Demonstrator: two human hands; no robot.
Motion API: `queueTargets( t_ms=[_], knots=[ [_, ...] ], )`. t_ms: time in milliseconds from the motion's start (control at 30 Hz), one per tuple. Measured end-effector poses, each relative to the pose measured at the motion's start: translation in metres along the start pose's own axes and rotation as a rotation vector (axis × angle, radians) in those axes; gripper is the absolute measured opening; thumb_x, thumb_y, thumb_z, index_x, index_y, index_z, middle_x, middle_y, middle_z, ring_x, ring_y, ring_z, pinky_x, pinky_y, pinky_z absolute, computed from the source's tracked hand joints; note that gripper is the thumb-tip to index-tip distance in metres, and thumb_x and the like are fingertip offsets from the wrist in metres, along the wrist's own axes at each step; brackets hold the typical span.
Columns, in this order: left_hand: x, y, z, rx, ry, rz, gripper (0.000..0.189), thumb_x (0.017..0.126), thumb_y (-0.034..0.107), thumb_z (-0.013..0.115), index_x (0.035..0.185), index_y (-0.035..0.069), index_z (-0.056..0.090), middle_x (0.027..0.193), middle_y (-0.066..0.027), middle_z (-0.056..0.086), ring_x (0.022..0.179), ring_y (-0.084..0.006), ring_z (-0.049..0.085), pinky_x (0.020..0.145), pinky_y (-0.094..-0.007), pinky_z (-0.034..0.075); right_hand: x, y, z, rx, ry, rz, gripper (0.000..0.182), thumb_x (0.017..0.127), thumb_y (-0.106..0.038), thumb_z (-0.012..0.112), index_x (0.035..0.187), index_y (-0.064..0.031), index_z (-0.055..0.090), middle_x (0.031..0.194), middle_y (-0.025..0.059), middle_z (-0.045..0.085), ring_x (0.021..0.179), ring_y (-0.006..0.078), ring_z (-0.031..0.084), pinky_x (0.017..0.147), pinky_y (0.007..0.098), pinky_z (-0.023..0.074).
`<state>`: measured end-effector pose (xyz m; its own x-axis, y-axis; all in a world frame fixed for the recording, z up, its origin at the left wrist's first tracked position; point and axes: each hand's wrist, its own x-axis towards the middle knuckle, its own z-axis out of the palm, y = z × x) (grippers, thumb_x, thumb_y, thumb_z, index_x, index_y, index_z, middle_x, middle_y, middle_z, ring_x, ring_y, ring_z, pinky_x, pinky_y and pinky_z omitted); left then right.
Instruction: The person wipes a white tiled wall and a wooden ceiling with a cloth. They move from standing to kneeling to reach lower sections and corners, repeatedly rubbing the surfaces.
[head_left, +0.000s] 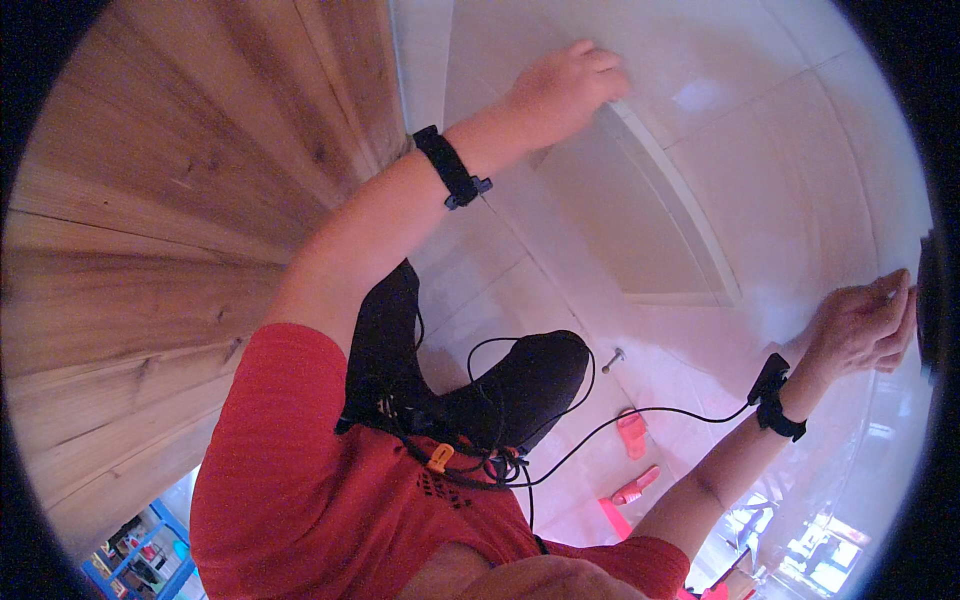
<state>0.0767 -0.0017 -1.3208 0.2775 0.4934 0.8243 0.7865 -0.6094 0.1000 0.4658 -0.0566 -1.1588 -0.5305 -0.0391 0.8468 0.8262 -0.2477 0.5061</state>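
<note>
My left hand (574, 86) is at the upper end of a pale rectangular panel or recess (615, 210) with a white edge strip (679, 191). Its fingers are curled and slightly blurred; whether they grip the edge or only touch it, I cannot tell. Far to the right, my right hand (862, 330) is raised with its fingers bent together. A small pale spot shows at those fingertips, but I cannot make out whether it is a held object. Right beside that hand, a dark object (930, 307) is cut off by the picture's rim.
A wooden plank surface (165, 180) fills the left side. Pale tiles (765, 157) lie around the panel. Black cable (660, 409) runs from my right wristband to my waist. A small metal fitting (613, 361), pink slippers (632, 435) and a blue shelf frame (161, 536) are lower down.
</note>
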Motion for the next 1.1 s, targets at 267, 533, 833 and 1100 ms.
queueTargets(
  t_ms=[267,533,833,1100],
  knots=[
    [0.018,0.035,-0.023,0.205,-0.148,0.094,0.009,0.078,0.007,0.058,0.085,0.009,0.065,0.091,-0.0066,0.06,0.096,-0.0271,0.058,0.079,-0.038,0.053,0.007,0.005,-0.008,-0.033,-0.014,0.012,0.023,0.09,-0.019,0.069,0.113,-0.0199,0.067,0.116,-0.0056,0.064,0.106,0.0103,0.056,0.085,0.0283,0.0408],
    [-0.002,0.008,-0.012,-0.098,-0.067,-0.115,0.009,0.082,0.01,0.057,0.085,0.01,0.065,0.092,-0.0075,0.059,0.094,-0.0295,0.058,0.078,-0.0409,0.051,0.001,0.009,-0.006,-0.006,-0.053,-0.003,0.027,0.09,-0.016,0.068,0.116,-0.0199,0.067,0.121,-0.0051,0.062,0.108,0.0114,0.057,0.086,0.0286,0.0413],
    [-0.021,-0.022,0.02,-0.717,0.219,-0.776,0.018,0.092,0.018,0.062,0.101,0.003,0.067,0.095,-0.0057,0.067,0.089,-0.0164,0.061,0.081,-0.03,0.049,-0.006,0.006,-0.001,0.138,-0.037,0.042,0.035,0.086,-0.013,0.065,0.118,-0.0252,0.063,0.125,-0.0027,0.061,0.115,0.0174,0.055,0.096,0.0381,0.0392],
    [-0.128,-0.009,0.102,-1.183,0.23,-1.227,0.022,0.095,0.021,0.061,0.109,0.004,0.065,0.096,-0.0037,0.065,0.087,-0.0132,0.059,0.079,-0.0277,0.048,-0.008,0.012,0.002,-0.044,0.016,-0.019,0.029,0.085,-0.017,0.071,0.113,-0.0203,0.065,0.113,-0.0044,0.063,0.101,0.0125,0.057,0.081,0.0334,0.0395]
  ],
)
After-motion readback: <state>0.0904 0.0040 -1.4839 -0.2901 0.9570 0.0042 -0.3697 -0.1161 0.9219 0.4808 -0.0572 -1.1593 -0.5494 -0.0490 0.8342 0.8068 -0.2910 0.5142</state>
